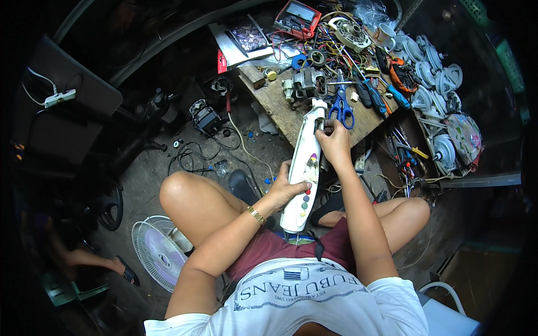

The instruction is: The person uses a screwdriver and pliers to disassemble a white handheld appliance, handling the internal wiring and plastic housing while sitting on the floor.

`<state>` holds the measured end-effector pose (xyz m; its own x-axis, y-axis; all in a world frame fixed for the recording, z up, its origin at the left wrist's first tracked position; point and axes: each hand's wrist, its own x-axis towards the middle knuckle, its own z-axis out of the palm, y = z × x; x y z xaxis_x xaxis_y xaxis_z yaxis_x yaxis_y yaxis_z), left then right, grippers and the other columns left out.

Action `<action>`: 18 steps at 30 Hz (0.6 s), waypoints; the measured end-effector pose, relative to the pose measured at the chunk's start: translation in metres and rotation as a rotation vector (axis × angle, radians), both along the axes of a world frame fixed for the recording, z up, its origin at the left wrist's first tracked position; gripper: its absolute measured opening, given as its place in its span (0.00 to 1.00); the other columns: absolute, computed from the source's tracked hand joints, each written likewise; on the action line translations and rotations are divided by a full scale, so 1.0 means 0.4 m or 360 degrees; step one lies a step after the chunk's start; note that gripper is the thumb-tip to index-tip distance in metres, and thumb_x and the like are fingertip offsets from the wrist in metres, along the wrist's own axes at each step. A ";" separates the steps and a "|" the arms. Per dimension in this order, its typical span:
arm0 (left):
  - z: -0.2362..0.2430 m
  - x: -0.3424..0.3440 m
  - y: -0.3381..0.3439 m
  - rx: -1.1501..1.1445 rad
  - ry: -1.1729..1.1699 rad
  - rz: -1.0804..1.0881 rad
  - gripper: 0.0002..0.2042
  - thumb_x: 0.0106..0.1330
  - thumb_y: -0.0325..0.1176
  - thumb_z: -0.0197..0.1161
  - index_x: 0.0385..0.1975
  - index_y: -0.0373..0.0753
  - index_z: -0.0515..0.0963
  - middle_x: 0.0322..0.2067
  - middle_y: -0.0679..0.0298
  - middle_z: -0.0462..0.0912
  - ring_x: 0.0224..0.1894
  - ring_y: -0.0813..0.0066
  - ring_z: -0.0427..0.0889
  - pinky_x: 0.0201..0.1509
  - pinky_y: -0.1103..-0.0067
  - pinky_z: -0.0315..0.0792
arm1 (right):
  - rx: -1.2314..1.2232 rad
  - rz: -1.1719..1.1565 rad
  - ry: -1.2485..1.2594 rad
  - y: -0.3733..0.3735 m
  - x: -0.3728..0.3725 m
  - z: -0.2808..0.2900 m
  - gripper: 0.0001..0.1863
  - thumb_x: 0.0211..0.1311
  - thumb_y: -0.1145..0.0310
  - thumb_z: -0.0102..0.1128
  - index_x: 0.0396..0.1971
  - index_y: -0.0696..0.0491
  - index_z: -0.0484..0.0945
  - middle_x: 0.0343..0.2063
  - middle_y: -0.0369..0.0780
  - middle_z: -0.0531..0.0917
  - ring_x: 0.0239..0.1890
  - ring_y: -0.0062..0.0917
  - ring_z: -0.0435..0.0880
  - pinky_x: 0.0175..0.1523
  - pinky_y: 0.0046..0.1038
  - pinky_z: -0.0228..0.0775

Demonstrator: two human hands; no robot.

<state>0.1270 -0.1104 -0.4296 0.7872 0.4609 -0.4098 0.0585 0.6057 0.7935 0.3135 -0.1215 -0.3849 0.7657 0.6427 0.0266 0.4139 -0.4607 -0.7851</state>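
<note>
A long white fan housing (305, 168) with a column of coloured buttons slants up from my lap, its narrow end near the wooden table. Around its lower half, my left hand (284, 187) is closed, the thumb beside the red button. My right hand (335, 144) is at the upper part, thumb and fingers pinched together at a dark opening in the housing's side. What lies between those fingertips is too small to make out. Just beyond that hand, blue-handled scissors (342, 109) lie on the table, next to a metal motor (310, 83).
Tangled wires, screwdrivers (371, 95), a red-cased multimeter (297, 19) and a fan motor part (348, 33) crowd the wooden table (274, 112). White plastic parts (445, 151) pile up at right. A fan (161, 255) lies left of my legs; cables (193, 159) trail over the floor. Another person's foot (128, 271) shows at far left.
</note>
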 end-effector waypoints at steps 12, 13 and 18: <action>-0.020 0.010 -0.017 0.0089 -0.0046 0.0057 0.36 0.53 0.28 0.71 0.56 0.34 0.51 0.42 0.55 0.76 0.39 0.72 0.80 0.42 0.77 0.78 | -0.0156 0.0056 -0.0635 -0.036 -0.075 0.097 0.13 0.52 0.72 0.62 0.38 0.54 0.75 0.38 0.47 0.76 0.38 0.45 0.79 0.40 0.42 0.70; -0.012 0.012 -0.017 0.0053 -0.0054 0.0059 0.36 0.53 0.28 0.71 0.56 0.34 0.51 0.42 0.55 0.75 0.40 0.72 0.80 0.42 0.77 0.77 | -0.0077 -0.0001 -0.0767 -0.038 -0.061 0.089 0.12 0.52 0.71 0.62 0.38 0.54 0.75 0.38 0.47 0.76 0.39 0.45 0.78 0.41 0.42 0.70; -0.031 0.012 -0.023 0.0140 -0.0072 0.0056 0.36 0.53 0.29 0.71 0.56 0.34 0.52 0.43 0.55 0.75 0.40 0.73 0.79 0.43 0.77 0.77 | -0.0249 -0.0157 -0.0978 0.007 0.100 0.020 0.19 0.54 0.67 0.62 0.44 0.58 0.72 0.46 0.51 0.73 0.47 0.48 0.74 0.51 0.42 0.68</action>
<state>0.1317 -0.1195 -0.4419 0.7866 0.5213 -0.3310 0.0015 0.5345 0.8452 0.3535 -0.1188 -0.3768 0.6962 0.6020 0.3910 0.7170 -0.6095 -0.3383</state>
